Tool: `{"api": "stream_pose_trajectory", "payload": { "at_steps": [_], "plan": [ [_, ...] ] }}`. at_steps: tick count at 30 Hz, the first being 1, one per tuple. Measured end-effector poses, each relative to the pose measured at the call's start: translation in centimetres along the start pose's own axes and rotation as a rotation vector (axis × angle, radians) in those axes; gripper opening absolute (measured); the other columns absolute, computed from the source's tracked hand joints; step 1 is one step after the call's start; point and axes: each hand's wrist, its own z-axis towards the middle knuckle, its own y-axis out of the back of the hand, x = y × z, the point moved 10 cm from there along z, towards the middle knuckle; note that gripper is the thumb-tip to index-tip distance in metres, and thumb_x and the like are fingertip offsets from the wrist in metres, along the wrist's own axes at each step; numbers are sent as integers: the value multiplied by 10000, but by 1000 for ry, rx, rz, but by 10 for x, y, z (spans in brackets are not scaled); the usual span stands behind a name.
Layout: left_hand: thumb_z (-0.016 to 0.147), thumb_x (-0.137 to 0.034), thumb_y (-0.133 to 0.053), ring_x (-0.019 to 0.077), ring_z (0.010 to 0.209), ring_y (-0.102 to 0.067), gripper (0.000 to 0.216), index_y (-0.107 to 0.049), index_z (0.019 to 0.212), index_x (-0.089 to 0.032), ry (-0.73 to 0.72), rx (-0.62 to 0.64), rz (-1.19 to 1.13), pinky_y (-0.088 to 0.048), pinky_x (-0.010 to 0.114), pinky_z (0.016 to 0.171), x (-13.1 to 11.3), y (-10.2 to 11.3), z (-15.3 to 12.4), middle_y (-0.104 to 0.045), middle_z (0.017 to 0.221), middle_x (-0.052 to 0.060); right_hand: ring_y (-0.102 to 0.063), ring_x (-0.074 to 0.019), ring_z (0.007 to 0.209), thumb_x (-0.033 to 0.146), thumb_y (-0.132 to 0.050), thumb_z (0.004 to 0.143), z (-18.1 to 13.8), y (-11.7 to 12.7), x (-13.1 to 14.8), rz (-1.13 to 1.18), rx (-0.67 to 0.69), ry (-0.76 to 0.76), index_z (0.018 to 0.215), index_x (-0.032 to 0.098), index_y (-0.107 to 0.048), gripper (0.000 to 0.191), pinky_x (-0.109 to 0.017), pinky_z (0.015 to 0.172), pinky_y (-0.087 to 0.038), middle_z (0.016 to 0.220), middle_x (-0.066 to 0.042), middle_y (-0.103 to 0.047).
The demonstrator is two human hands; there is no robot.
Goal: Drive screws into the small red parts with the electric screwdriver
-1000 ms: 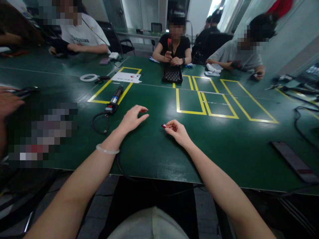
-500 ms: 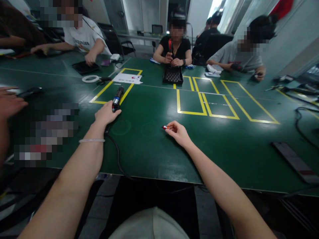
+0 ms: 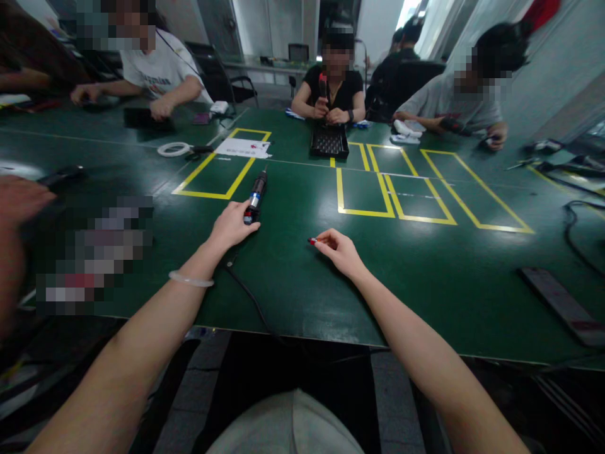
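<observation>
My left hand [image 3: 231,227] grips the rear end of a black corded electric screwdriver [image 3: 256,193] with a blue band, which lies on the green table [image 3: 293,277] pointing away from me. Its black cable [image 3: 250,299] runs back over the table's near edge. My right hand [image 3: 338,249] rests on the table a little to the right, fingers pinched on a small red and silver part [image 3: 312,241]. A pale bangle sits on my left wrist.
Yellow tape rectangles [image 3: 392,195] mark the table ahead. A black tray [image 3: 329,142] lies before a person in black opposite. A white tape ring [image 3: 172,149] and a paper sheet [image 3: 243,148] sit far left. A dark flat device [image 3: 560,306] lies near the right edge. Other people sit around.
My left hand reached left to the screwdriver, took hold of it and dragged it right, towards the middle. My right hand stayed in place with the small part.
</observation>
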Motion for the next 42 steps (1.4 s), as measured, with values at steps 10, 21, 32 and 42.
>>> {"api": "stream_pose_trajectory", "payload": {
  "at_steps": [10, 21, 32, 42],
  "plan": [
    [835, -412, -623, 293, 1224, -539, 711, -416, 1477, -185, -268, 85, -137, -490, 406, 1012, -120, -21, -44, -529, 1346, 125, -533, -128, 640, 339, -672, 838, -1, 0, 10, -90, 6, 64, 916, 194, -610, 176, -266, 632, -432, 753, 10, -631],
    [834, -378, -613, 301, 1252, -529, 721, -389, 1501, -219, -395, 134, -210, -511, 419, 988, -156, -28, -68, -514, 1394, 112, -540, -136, 640, 256, -680, 814, -2, -11, 8, -261, 48, 101, 862, 202, -563, 137, -264, 648, -429, 715, 25, -593],
    [928, -462, -527, 284, 1096, -614, 647, -385, 1514, -227, -365, 74, -43, -518, 405, 880, -162, -24, -71, -525, 1365, 110, -586, -151, 698, 219, -588, 881, -4, -14, 22, -279, 60, 191, 837, 185, -631, 71, -269, 692, -448, 804, -23, -668],
    [938, -499, -507, 281, 1053, -584, 598, -421, 1481, -262, -316, 62, 54, -507, 385, 826, -161, -20, -66, -531, 1235, 118, -596, -176, 801, 245, -564, 914, -6, -10, 27, -297, 50, 254, 892, 195, -649, 102, -295, 739, -454, 883, -44, -680]
  ]
}}
